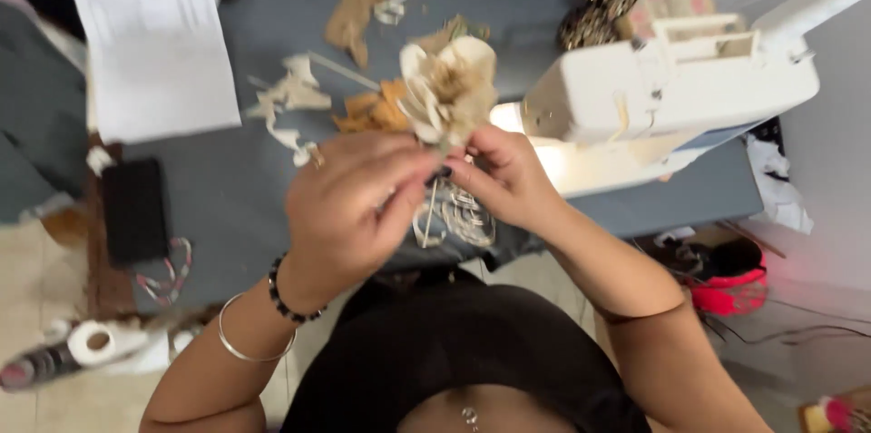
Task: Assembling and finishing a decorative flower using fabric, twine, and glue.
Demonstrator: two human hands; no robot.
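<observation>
A cream and tan fabric flower (449, 88) is held up in front of me, above the grey table (227, 188). My left hand (349, 206) pinches its base from the left; a bead bracelet and a thin bangle sit on that wrist. My right hand (508, 181) grips the same base from the right, fingertips meeting the left ones. Thin pale cords or stems (454, 215) hang down under the hands. The picture is motion-blurred.
A white sewing machine (671, 88) with its lamp on stands right of the flower. Fabric scraps (290, 102), orange pieces (372, 111), a white paper sheet (154, 43) and a black phone (134, 211) lie on the table. A red basket (730, 292) is on the floor right.
</observation>
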